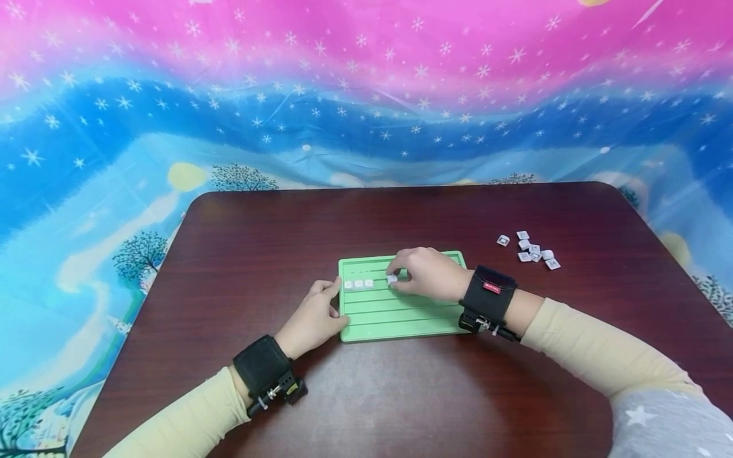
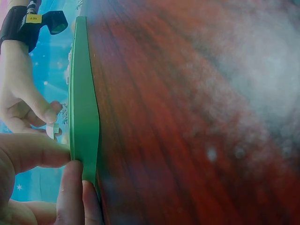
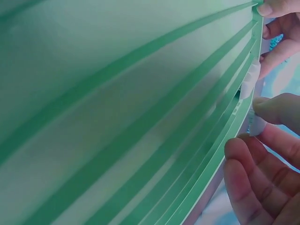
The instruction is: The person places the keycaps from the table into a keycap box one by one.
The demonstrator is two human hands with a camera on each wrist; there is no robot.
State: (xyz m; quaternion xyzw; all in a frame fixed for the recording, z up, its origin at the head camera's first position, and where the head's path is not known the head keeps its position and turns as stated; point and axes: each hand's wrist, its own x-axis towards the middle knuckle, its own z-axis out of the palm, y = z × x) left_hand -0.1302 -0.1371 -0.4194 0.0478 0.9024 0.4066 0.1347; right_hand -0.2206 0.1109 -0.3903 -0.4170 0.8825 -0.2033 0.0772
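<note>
A green ridged tray (image 1: 401, 313) lies on the table. My left hand (image 1: 312, 318) grips its left edge, with thumb and fingers against the rim and side, as the left wrist view shows too. Over the tray, my right hand (image 1: 432, 273) pinches a small white keycap (image 1: 392, 279) between thumb and index finger. In the right wrist view that keycap (image 3: 256, 124) sits at the fingertips, near the tray's ridges (image 3: 140, 154). Three white keycaps (image 1: 359, 284) stand side by side in one groove at the tray's left. Whether the held keycap touches the groove I cannot tell.
Several loose white keycaps (image 1: 535, 249) lie scattered on the brown table (image 1: 275, 229), right of the tray and farther back, some hollow side up. A patterned cloth (image 1: 366, 108) hangs behind the table.
</note>
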